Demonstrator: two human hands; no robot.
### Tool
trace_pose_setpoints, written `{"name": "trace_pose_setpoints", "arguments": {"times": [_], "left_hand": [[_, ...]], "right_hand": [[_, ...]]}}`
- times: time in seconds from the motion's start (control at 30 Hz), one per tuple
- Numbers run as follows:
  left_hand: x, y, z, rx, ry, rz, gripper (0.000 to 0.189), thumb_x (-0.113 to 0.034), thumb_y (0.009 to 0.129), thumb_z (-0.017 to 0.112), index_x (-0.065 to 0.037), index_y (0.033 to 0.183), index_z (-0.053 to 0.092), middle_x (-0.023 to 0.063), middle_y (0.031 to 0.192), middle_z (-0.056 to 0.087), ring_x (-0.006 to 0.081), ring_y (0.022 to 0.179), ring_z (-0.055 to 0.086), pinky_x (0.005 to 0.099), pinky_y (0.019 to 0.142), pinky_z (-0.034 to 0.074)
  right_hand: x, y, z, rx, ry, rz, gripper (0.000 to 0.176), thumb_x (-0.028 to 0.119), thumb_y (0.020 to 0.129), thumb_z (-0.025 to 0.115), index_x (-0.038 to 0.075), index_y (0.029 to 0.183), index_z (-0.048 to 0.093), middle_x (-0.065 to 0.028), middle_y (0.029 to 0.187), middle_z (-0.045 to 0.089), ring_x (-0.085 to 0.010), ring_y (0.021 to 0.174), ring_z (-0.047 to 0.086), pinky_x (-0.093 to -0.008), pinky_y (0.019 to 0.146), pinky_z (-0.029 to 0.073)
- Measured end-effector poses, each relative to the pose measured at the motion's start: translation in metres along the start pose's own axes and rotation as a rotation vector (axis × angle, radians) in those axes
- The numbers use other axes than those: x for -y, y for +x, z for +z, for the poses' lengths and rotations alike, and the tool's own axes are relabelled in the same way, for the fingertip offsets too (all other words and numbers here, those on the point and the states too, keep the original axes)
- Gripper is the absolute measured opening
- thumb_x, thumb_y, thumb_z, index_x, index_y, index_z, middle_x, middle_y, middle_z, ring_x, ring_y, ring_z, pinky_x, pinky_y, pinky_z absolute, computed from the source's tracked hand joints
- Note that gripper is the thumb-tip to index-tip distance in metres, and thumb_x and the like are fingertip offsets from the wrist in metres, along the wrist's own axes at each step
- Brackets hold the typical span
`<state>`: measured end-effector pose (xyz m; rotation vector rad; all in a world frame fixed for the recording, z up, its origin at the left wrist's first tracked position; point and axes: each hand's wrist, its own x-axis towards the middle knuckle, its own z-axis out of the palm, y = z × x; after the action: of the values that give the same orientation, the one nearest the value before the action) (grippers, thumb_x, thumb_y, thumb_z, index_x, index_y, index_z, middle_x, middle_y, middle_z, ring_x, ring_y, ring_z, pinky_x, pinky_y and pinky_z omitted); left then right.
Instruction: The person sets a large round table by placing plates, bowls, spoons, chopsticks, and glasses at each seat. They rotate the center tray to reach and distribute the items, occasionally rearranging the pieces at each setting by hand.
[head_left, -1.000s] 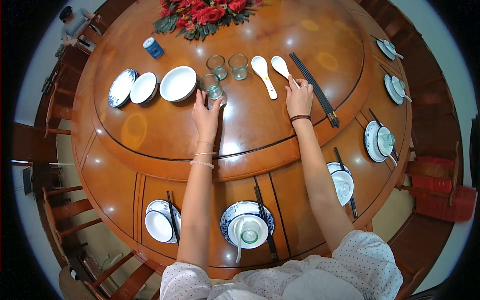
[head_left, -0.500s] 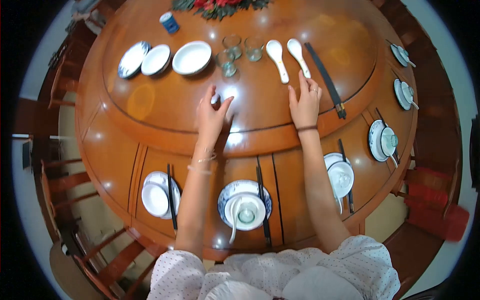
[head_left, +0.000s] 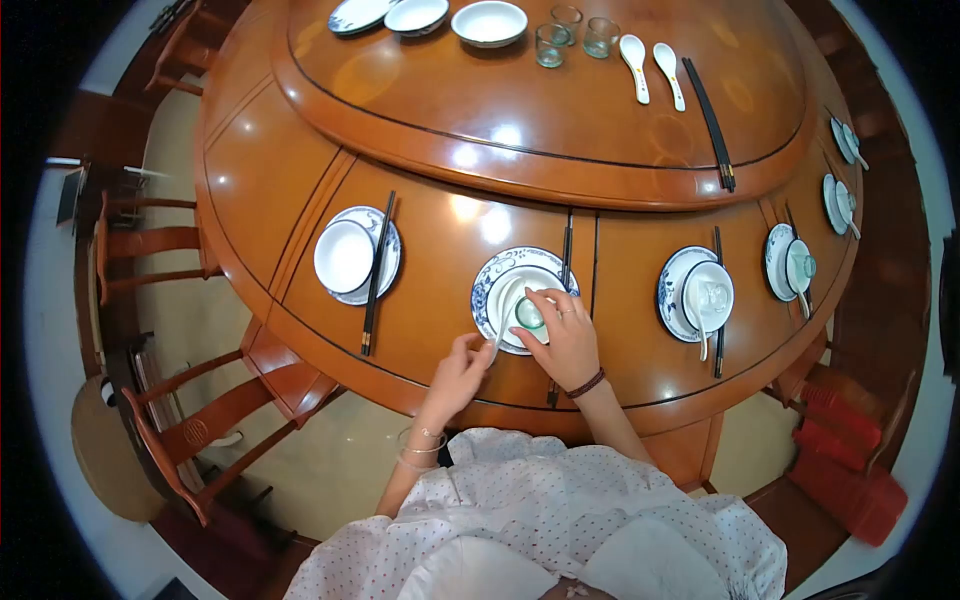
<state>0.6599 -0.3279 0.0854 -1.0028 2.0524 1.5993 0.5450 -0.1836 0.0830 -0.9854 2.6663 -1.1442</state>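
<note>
In front of me, a blue-patterned plate [head_left: 482, 283] holds a white bowl [head_left: 507, 283] with a white spoon [head_left: 506, 320] and a small green glass [head_left: 530, 313] in it. My left hand [head_left: 462, 376] is at the plate's lower left, its thumb and fingers closed on the spoon's handle end. Over the plate's right side, my right hand [head_left: 566, 345] has its thumb and index finger on either side of the glass, at its rim. Black chopsticks [head_left: 568, 250] lie beside the plate, partly under my right hand.
Further plates with bowls stand left [head_left: 343, 256] and right [head_left: 708, 295], with chopsticks. The raised turntable [head_left: 420, 130] bears bowls [head_left: 489, 23], several glasses [head_left: 601, 38], two spoons [head_left: 634, 68] and chopsticks [head_left: 710, 125]. Wooden chairs [head_left: 215, 415] surround the table.
Both hands have drawn back from over the turntable to the near place setting and closed on its spoon and glass. The view has tilted down, so tableware sits higher or out of view.
</note>
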Motion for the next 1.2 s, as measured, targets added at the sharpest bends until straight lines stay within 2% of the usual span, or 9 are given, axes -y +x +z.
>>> {"name": "trace_pose_setpoints", "arguments": {"times": [0.1,0.3,0.43,0.57,0.7,0.77,0.87,0.97,1.2], "left_hand": [[0.008,0.004,0.013,0.051,0.025,0.115,0.045,-0.038,0.089,0.047,0.002,0.109,0.045,0.0111,0.075,0.062,0.0148,0.061,0.059,0.0261,0.055,0.047],[0.008,-0.001,0.016,-0.101,0.279,0.230,0.040,-0.033,0.085,0.053,0.000,0.106,0.047,0.0148,0.067,0.059,0.0261,0.061,0.060,0.0349,0.058,0.046],[-0.014,-0.014,-0.038,-0.570,0.061,0.267,0.034,-0.034,0.081,0.058,-0.002,0.090,0.058,0.0110,0.066,0.060,0.0247,0.058,0.058,0.0337,0.055,0.044],[0.027,0.031,-0.120,-1.054,0.114,0.329,0.029,-0.026,0.084,0.056,0.000,0.095,0.056,0.0077,0.075,0.054,0.0164,0.057,0.048,0.0308,0.056,0.041],[0.055,0.084,-0.179,-0.876,-0.100,0.022,0.044,-0.038,0.082,0.057,0.004,0.096,0.052,0.0163,0.075,0.058,0.0261,0.068,0.058,0.0354,0.062,0.045],[0.062,0.097,-0.191,-0.898,-0.064,0.053,0.049,-0.043,0.081,0.055,0.004,0.094,0.050,0.0207,0.073,0.059,0.0312,0.074,0.060,0.0385,0.067,0.045],[0.074,0.104,-0.195,-0.993,0.215,0.164,0.047,-0.041,0.083,0.054,0.005,0.091,0.049,0.0198,0.070,0.059,0.0295,0.061,0.060,0.0373,0.058,0.047],[0.063,0.093,-0.191,-0.726,0.038,-0.009,0.042,-0.034,0.086,0.050,0.007,0.092,0.048,0.0195,0.070,0.058,0.0264,0.050,0.058,0.0341,0.046,0.047],[0.118,0.131,-0.181,-0.840,0.016,0.556,0.030,-0.023,0.092,0.039,0.005,0.097,0.048,0.0136,0.066,0.056,0.0154,0.038,0.049,0.0244,0.032,0.038]], "right_hand": [[0.000,-0.003,0.004,0.090,-0.128,-0.029,0.053,0.023,0.070,0.068,0.008,0.118,0.049,-0.0116,0.108,0.050,-0.0280,0.092,0.049,-0.0378,0.077,0.042],[0.015,-0.001,0.005,0.098,-0.249,-0.016,0.055,0.019,0.069,0.068,0.007,0.118,0.048,-0.0117,0.112,0.048,-0.0289,0.103,0.044,-0.0414,0.083,0.036],[0.041,0.008,0.020,0.068,-0.152,-0.150,0.051,0.018,0.069,0.068,0.007,0.115,0.050,-0.0113,0.112,0.049,-0.0293,0.106,0.043,-0.0415,0.083,0.035],[0.084,0.051,0.063,0.200,-0.062,-0.377,0.032,0.013,0.072,0.060,0.007,0.102,0.055,-0.0080,0.097,0.053,-0.0252,0.094,0.048,-0.0375,0.080,0.037],[0.101,0.088,0.141,0.355,-0.254,-0.692,0.020,0.013,0.075,0.050,0.007,0.093,0.058,-0.0065,0.091,0.054,-0.0213,0.083,0.053,-0.0324,0.064,0.044],[0.105,0.093,0.168,0.407,-0.326,-0.815,0.021,0.015,0.076,0.049,0.006,0.094,0.056,-0.0073,0.092,0.053,-0.0200,0.082,0.054,-0.0320,0.062,0.045],[0.104,0.092,0.197,0.379,-0.394,-1.000,0.019,0.016,0.077,0.048,0.006,0.090,0.057,-0.0068,0.092,0.052,-0.0182,0.076,0.053,-0.0290,0.057,0.044],[0.102,0.091,0.208,0.439,-0.428,-1.028,0.019,0.016,0.078,0.047,0.005,0.088,0.059,-0.0073,0.094,0.051,-0.0177,0.073,0.053,-0.0281,0.054,0.044],[0.090,0.099,0.198,0.353,-0.356,-1.185,0.017,0.019,0.078,0.047,0.007,0.086,0.056,-0.0057,0.096,0.052,-0.0138,0.072,0.051,-0.0247,0.051,0.044]]}}
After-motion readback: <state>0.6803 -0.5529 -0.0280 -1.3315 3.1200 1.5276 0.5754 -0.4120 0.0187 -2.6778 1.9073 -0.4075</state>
